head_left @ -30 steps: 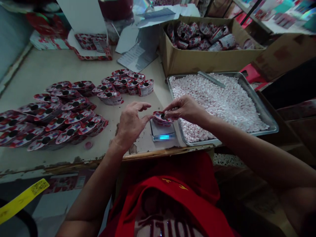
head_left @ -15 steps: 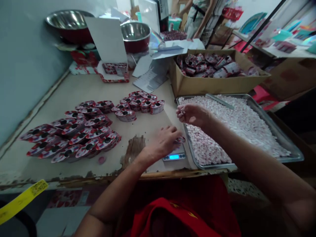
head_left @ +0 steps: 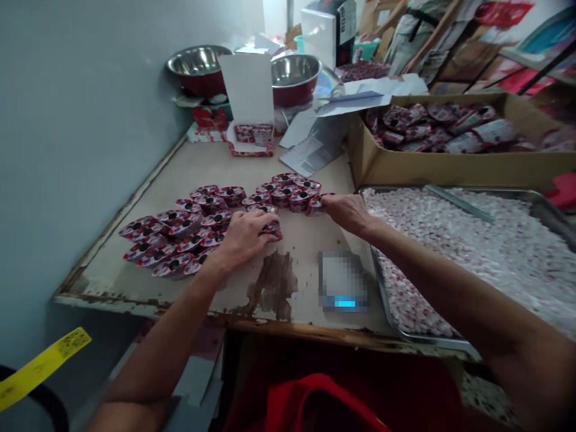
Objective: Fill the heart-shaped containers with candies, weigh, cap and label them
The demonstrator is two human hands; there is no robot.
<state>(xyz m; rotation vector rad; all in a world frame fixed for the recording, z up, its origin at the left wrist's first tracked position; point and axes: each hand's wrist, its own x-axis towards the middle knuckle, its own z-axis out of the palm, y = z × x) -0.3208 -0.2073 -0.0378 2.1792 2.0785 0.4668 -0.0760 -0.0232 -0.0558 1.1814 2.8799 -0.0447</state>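
Note:
My left hand (head_left: 247,234) is closed around a small red-and-white printed pack (head_left: 273,230), at the right end of the standing packs (head_left: 180,222). These packs are oval, each with a dark round hole on top. My right hand (head_left: 345,211) reaches across the tray's near corner, fingers pinched on another printed pack (head_left: 317,207) at the right end of a smaller group (head_left: 283,191). A small scale (head_left: 344,279) with a lit blue display lies in front of me, partly blurred out. The metal tray (head_left: 382,294) at right holds many small whitish-pink pieces.
A flat metal strip (head_left: 459,203) lies on the pieces. Behind the tray stands a cardboard box (head_left: 450,168) full of printed packs. Steel bowls (head_left: 294,75), an open white box (head_left: 247,90) and papers (head_left: 315,150) are at the back. Another person (head_left: 418,36) stands beyond.
My left hand has moved from the scale leftward to the packs, with a pack in it. My right hand has left the tray for a pack in the smaller group. The view has turned.

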